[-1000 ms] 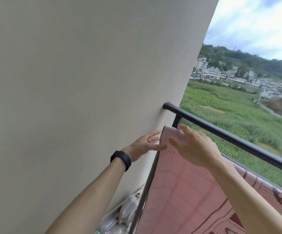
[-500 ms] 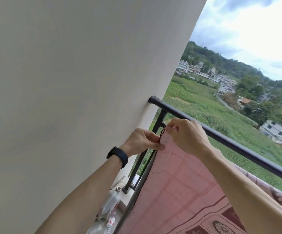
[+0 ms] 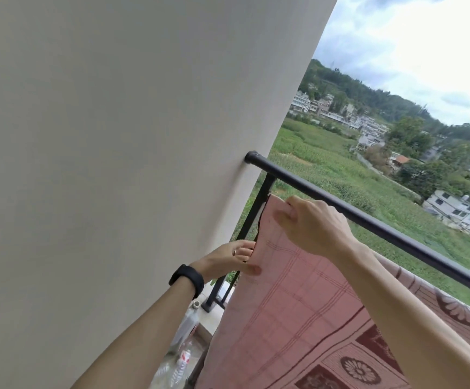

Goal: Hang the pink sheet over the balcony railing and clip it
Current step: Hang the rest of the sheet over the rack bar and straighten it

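Up close, two bare forearms reach out from the lower edge of the view toward a pink sheet [image 3: 293, 304] held up on the near side of a balcony railing [image 3: 396, 237]. The left hand [image 3: 228, 261], with a black wristband [image 3: 186, 279] on its wrist, pinches the sheet's side edge, its thumb lying flat on the checked front and its fingers tucked behind. Higher up, the right hand [image 3: 315, 226] curls its fingers round the sheet's top corner and holds it just below the black top rail, beside the upright post [image 3: 256, 217] nearest the wall [image 3: 116, 136]. From that corner the cloth falls away toward the lower right, where darker floral panels show. To the right its patterned border runs under the rail; whether it is draped over anything there cannot be told. No clip is visible on it. Down on the balcony floor, between wall and sheet, stand clear plastic bottles [image 3: 184, 332]. Past the railing lie green fields [image 3: 326, 164], then white houses [image 3: 453, 209], wooded hills [image 3: 368, 94] and a cloudy sky [image 3: 425, 37].
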A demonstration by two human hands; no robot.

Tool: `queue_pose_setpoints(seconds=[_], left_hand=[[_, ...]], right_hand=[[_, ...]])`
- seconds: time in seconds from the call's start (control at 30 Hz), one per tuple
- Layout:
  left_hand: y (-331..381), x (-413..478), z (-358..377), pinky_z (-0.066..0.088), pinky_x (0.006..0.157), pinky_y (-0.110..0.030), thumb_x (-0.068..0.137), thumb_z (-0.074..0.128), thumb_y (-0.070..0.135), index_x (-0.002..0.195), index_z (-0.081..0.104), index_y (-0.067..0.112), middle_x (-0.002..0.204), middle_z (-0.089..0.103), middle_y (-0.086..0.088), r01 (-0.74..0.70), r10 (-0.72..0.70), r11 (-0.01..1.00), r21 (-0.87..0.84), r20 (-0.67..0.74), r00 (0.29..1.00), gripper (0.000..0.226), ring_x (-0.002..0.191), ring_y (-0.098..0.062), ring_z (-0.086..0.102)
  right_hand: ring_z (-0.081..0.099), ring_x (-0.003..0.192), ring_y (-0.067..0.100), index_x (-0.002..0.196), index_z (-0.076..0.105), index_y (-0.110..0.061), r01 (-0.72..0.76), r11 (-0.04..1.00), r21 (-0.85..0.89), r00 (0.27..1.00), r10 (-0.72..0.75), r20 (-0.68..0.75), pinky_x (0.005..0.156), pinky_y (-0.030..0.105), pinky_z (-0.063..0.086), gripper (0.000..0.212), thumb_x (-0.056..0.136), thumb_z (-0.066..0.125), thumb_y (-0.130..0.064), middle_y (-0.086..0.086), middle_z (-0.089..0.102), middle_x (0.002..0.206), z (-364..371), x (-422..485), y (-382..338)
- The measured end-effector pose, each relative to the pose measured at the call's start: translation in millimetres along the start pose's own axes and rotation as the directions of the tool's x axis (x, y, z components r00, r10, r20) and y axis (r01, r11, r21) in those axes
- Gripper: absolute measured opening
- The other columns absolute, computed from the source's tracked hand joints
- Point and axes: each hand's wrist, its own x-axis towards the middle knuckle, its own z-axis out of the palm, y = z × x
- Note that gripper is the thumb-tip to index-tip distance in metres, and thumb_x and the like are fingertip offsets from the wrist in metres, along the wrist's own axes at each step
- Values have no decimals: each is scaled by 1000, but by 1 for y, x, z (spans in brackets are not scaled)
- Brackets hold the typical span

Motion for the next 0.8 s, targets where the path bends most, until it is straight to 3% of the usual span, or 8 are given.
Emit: queue_pose_setpoints(seconds=[0.1, 0.2, 0.33, 0.47, 0.53, 0.6, 0.73, 0.8], left_hand=[[-31, -4, -5, 56, 89, -34, 76, 83, 11, 105, 72, 14, 94, 73, -5, 14, 11, 987, 163, -149, 989, 31, 87, -13, 68], [-42, -11, -10, 57, 77, -24, 73, 86, 25, 88, 77, 18, 87, 77, -3, -16, 85, 976, 217, -316, 945, 19, 77, -9, 69], [-52, -20, -2, 57, 76, -22, 75, 83, 37, 92, 74, 25, 87, 75, 5, -29, 129, 968, 248, -396, 909, 22, 82, -13, 72], [-95, -28, 12, 57, 80, -31, 68, 78, 28, 96, 59, 40, 95, 69, 9, 125, -26, 936, 328, -290, 957, 36, 87, -13, 66], [-118, -33, 15, 55, 78, -31, 68, 74, 32, 94, 57, 41, 88, 67, 7, 196, -74, 888, 416, -292, 954, 32, 80, -11, 63], [-133, -36, 10, 51, 74, -31, 75, 70, 41, 92, 61, 31, 83, 62, 4, 235, -61, 807, 541, -320, 945, 22, 78, -17, 59], [-135, -48, -11, 40, 61, -32, 89, 49, 67, 69, 52, 22, 84, 59, 3, 346, -68, 585, 734, -380, 922, 50, 76, -27, 56], [-139, -55, -9, 40, 62, -33, 90, 41, 70, 80, 58, 19, 84, 58, 0, 407, -50, 590, 697, -472, 880, 54, 78, -28, 57]], right_hand=[[52, 57, 14, 86, 46, -20, 61, 996, -58, 988, -69, -138, 49, 28, 37, 38, 103, 33, -52, -8, 52, 74, 14, 0, -1], [51, 54, 11, 91, 48, -21, 100, 989, -110, 965, -124, -232, 46, 25, 36, 38, 104, 29, -51, -8, 53, 77, 26, 0, -2], [56, 59, 16, 100, 53, -18, 97, 987, -130, 942, -134, -309, 48, 31, 49, 40, 106, 27, -48, -5, 59, 83, 35, 0, -2], [58, 62, 20, 97, 58, -15, 62, 984, -168, 907, -126, -401, 49, 27, 39, 39, 106, 33, -44, 0, 62, 82, 43, -2, -3], [61, 66, 23, 95, 60, -15, 43, 980, -192, 892, -124, -435, 52, 28, 39, 39, 105, 35, -43, 2, 64, 83, 47, -4, -5], [63, 69, 24, 95, 60, -15, 36, 980, -197, 889, -121, -442, 54, 29, 42, 38, 104, 35, -42, 2, 65, 85, 49, -3, -7], [62, 69, 23, 95, 59, -15, 32, 983, -181, 893, -109, -437, 55, 28, 38, 36, 103, 37, -43, 1, 63, 84, 46, -3, -9], [61, 69, 23, 95, 58, -15, 40, 982, -184, 893, -118, -434, 55, 29, 38, 35, 103, 39, -43, 1, 63, 85, 45, -3, -10]])
